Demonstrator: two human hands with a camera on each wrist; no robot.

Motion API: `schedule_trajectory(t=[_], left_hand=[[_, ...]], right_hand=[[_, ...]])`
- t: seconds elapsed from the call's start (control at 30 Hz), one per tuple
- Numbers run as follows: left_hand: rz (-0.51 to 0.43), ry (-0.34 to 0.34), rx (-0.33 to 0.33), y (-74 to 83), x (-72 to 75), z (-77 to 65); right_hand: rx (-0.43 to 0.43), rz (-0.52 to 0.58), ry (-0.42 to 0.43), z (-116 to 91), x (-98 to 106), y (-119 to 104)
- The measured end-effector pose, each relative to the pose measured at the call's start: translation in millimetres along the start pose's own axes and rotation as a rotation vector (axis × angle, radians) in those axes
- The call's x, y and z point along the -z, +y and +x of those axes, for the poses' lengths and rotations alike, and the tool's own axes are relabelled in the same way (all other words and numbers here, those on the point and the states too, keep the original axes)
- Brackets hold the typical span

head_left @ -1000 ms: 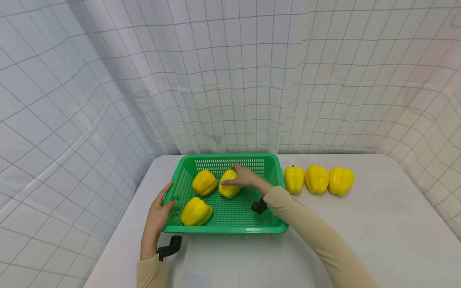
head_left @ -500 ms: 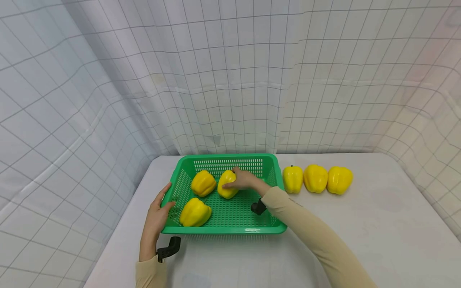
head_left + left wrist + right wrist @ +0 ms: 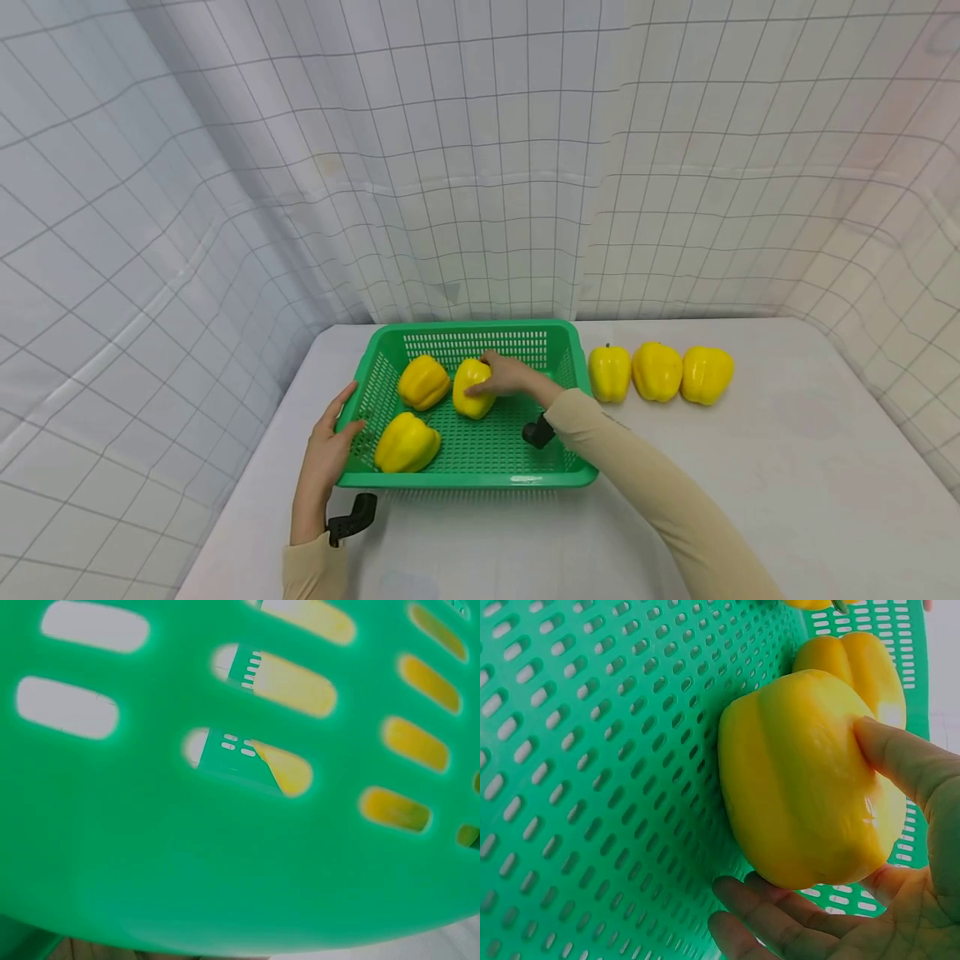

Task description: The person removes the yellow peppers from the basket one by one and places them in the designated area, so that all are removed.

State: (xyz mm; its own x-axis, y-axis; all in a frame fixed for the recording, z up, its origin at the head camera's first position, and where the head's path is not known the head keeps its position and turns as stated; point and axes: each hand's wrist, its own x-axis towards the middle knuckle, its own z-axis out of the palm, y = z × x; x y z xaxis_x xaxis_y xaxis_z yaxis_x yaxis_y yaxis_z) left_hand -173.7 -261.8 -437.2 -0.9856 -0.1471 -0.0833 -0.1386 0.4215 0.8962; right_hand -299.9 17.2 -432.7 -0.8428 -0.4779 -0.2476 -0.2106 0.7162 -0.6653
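A green slotted plastic basket stands on the white table with three yellow bell peppers in it. My right hand reaches inside and grips the right-hand bell pepper; in the right wrist view, the thumb presses on one side of this pepper and the fingers curl by its lower end. To its left lie the back bell pepper and the front bell pepper. At the basket's left rim, my left hand holds the edge, thumb over the inside. The slotted basket wall fills the left wrist view, hiding that hand.
Outside the basket, a row of three yellow bell peppers lies to its right on the table. A white grid-patterned curtain hangs behind the table and along both sides.
The right hand has closed its thumb further over the pepper, which has shifted slightly toward me and turned a little. The left hand and basket hold still.
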Motion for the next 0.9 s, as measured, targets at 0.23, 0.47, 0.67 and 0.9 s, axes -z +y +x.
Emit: schedule_trajectory(t=[0.23, 0.47, 0.67, 0.9], left_hand=[[0.007, 0.002, -0.007, 0.3, -0.2, -0.2], [0.014, 0.0, -0.011, 0.9, 0.2, -0.5], [0.013, -0.003, -0.014, 0.8, 0.3, -0.3], [-0.004, 0.004, -0.011, 0.7, -0.2, 0.9]], right_hand=[[0.009, 0.011, -0.008, -3, 0, -1], [0.013, -0.016, -0.013, -5, 2, 0], [0.013, -0.045, -0.012, -9, 4, -1], [0.01, -0.083, -0.009, -13, 7, 0]])
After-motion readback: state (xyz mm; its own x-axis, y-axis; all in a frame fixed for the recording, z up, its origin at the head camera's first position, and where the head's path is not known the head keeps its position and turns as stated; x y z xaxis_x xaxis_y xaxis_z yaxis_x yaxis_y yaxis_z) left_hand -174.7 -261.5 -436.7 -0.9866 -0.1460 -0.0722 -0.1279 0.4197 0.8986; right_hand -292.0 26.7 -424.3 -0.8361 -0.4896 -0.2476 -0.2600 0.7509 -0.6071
